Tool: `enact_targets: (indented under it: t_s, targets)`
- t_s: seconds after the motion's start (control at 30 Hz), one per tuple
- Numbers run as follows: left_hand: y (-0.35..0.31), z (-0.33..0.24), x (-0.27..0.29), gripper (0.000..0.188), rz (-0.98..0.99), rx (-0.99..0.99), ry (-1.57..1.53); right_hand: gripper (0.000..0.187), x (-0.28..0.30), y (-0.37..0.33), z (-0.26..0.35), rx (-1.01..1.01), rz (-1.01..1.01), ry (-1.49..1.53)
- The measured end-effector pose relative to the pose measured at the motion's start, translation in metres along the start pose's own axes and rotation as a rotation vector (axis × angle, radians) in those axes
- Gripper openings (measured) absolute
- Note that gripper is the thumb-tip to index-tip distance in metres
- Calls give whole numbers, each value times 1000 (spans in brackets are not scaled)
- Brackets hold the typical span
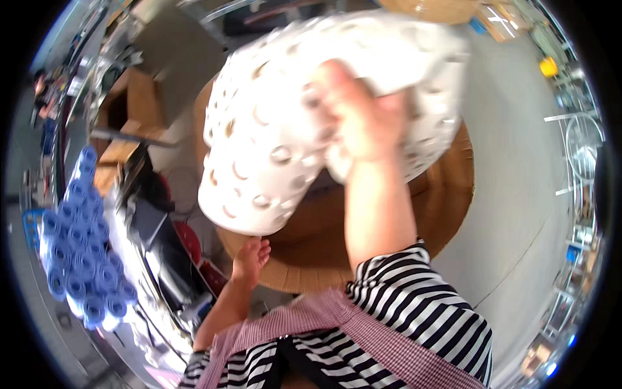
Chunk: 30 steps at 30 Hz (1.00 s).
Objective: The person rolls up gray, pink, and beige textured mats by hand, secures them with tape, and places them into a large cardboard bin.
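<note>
A large white piece dotted with round holes, looking like soft or moulded plastic, is held up in front of me. Its exact kind is hard to make out, as motion smears its upper part. My right hand is closed on it near the middle, the thumb pointing up. Beneath it is a brown cardboard box, its curved rim showing, the inside mostly covered by the white piece. Just below the white piece's lower left end, beside the box's near rim, my left hand has its fingers loosely bent and holds nothing.
Rolls of blue sheeting are stacked at the left, next to a black covered object. An open cardboard carton stands at the far left. Grey floor runs along the right, with shelving and a wire rack beyond.
</note>
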<state>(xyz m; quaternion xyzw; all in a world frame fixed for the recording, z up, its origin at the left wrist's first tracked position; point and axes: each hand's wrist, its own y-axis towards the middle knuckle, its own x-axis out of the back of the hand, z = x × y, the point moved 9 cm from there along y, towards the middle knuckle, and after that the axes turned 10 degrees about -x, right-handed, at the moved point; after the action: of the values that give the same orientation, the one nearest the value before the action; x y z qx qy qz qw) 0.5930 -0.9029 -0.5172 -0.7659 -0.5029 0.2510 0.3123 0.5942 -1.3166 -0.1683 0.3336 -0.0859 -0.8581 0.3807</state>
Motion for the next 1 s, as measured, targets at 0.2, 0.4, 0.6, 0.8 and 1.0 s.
enact_targets:
  t_s: [0.2, 0.4, 0.6, 0.8, 1.0]
  targets:
    - [-53, -56, 10, 49, 79, -166, 15, 41, 48, 39, 117, 20, -492, -22]
    - [-113, -92, -17, 50, 124, -288, -20, 63, 104, 33, 210, 99, -352, -224]
    - [-150, -99, -40, 102, 205, -504, 276, 69, 34, 18, 251, -63, -227, -224]
    - [-211, -76, -64, 151, 80, -1100, 595, 66, -67, -29, 278, -236, 67, -171]
    - [-241, -82, 107, 40, -179, -1059, -974, 62, -155, -87, 292, -363, 378, -96]
